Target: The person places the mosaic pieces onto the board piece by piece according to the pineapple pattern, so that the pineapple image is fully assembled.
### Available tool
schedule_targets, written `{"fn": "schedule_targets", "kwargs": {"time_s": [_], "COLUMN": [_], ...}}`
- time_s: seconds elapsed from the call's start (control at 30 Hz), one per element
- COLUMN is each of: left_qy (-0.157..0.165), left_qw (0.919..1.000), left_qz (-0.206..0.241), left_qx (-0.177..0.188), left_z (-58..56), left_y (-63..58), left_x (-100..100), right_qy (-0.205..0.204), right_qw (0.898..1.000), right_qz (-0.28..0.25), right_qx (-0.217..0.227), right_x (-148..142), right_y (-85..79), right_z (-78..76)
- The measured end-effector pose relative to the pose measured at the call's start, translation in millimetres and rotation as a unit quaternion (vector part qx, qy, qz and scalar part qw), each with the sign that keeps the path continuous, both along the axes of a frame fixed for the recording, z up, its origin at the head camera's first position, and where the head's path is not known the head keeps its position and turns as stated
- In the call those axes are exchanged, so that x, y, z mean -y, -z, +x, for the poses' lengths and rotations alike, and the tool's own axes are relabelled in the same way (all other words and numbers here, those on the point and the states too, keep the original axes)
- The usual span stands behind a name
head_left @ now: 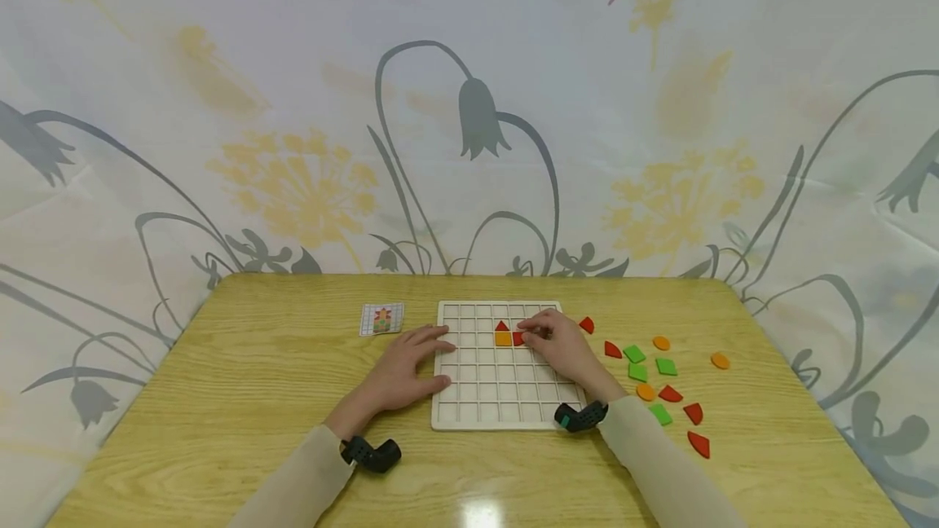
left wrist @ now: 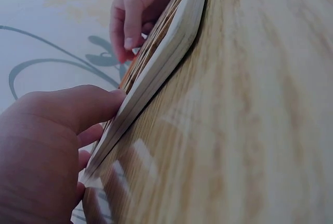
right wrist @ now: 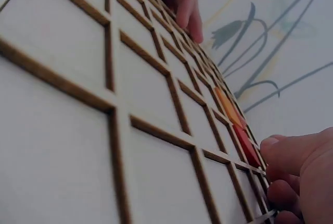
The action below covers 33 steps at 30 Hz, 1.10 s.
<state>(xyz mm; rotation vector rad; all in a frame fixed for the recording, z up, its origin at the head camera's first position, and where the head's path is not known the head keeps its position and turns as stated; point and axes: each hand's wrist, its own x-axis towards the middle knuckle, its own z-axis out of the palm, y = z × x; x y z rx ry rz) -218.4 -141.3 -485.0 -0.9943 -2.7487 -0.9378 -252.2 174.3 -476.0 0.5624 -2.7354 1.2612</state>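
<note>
A white square grid board (head_left: 480, 424) with raised wooden dividers lies on the table. My left hand (head_left: 406, 369) rests at its left side, thumb and fingertips touching the rim, fingers fairly straight. Over the upper middle cells is my right hand (head_left: 563, 345). Its thumb and fingertips touch down at a red piece (right wrist: 245, 146) that lies in a cell; part of this piece is covered in the head view. To its left sits an orange square (head_left: 502, 339), with a small red triangle (head_left: 501, 326) in the cell above.
Loose pieces lie right of the board: red quarter-circles (head_left: 671, 393), green rhombuses (head_left: 666, 367) and orange discs (head_left: 662, 343), several in all. A small pattern card (head_left: 382, 319) lies beyond the left hand. A patterned curtain (head_left: 469, 186) hangs behind the wooden table (head_left: 257, 365).
</note>
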Motion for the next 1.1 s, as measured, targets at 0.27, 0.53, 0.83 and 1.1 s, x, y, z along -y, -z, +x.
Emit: {"fn": "schedule_targets", "kwargs": {"time_s": [0.27,0.53,0.83,1.1], "left_qy": [0.002,0.006,0.005,0.010], "left_qw": [1.0000,1.0000,1.0000,0.9999], "left_qz": [-0.006,-0.003,-0.004,0.007], "left_qx": [0.003,-0.007,0.003,0.000], "left_z": [-0.5,0.1,-1.8,-2.6], "left_y": [0.5,0.8,1.9,1.8], "left_x": [-0.8,-0.4,0.1,0.8], "right_qy": [0.047,0.074,0.037,0.007], "right_qw": [0.999,0.997,0.994,0.988], "right_qz": [-0.026,0.010,0.004,-0.025], "right_qx": [0.009,-0.011,0.101,0.154], "right_x": [-26.1,-64.8,-88.2,-94.3], "right_y": [-11.1,-14.3,-15.9,-16.9], "right_z": [-5.0,-14.5,-21.7,-22.0]}}
